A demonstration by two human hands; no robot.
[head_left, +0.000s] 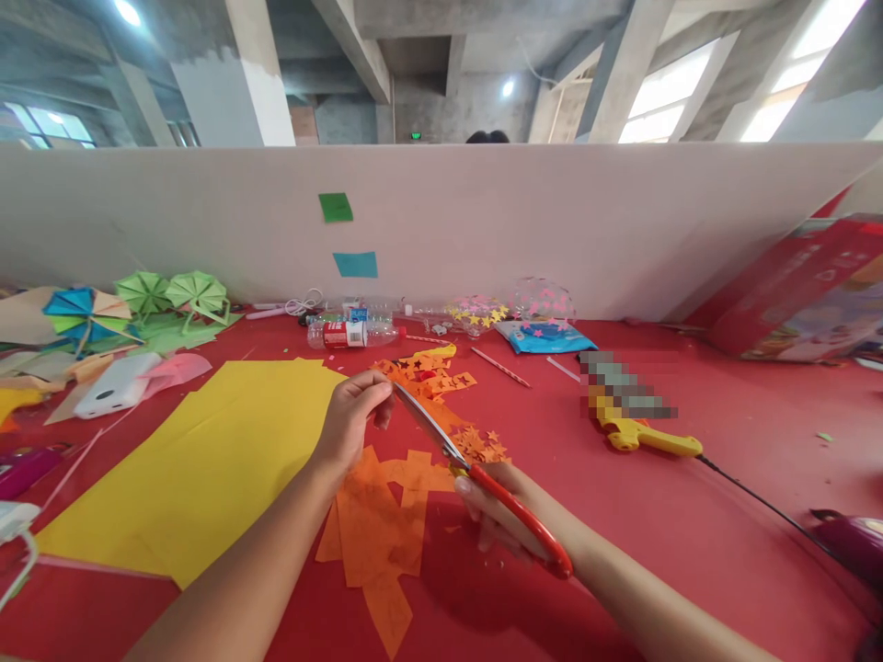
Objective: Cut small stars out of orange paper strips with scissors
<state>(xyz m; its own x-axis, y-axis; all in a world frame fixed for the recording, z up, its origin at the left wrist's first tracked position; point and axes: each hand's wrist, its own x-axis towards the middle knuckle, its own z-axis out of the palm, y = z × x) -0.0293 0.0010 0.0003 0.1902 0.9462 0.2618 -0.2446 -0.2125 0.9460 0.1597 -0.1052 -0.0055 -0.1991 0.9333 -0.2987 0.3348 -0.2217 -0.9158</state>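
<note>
Red-handled scissors (521,515) are gripped in my right hand (487,510), with their blades pointing up and to the left. At the blade tips, my left hand (355,414) is closed in a pinch; whatever its fingers hold is too hidden to make out. Cut sheets of orange paper (383,524) lie below the blades on the red table. Small orange paper stars (483,446) are heaped just behind the scissors. Farther back lie orange strips (434,377) with star-shaped holes. Beside my left forearm rests a stack of yellow paper (200,460).
A yellow glue gun (648,439) with a black cord lies at the right. Plastic bottles (355,333), a blue packet (544,336) and a striped straw (501,367) line the back. Paper umbrellas (89,317) and a white device (117,384) sit left. A white partition (441,221) stands behind.
</note>
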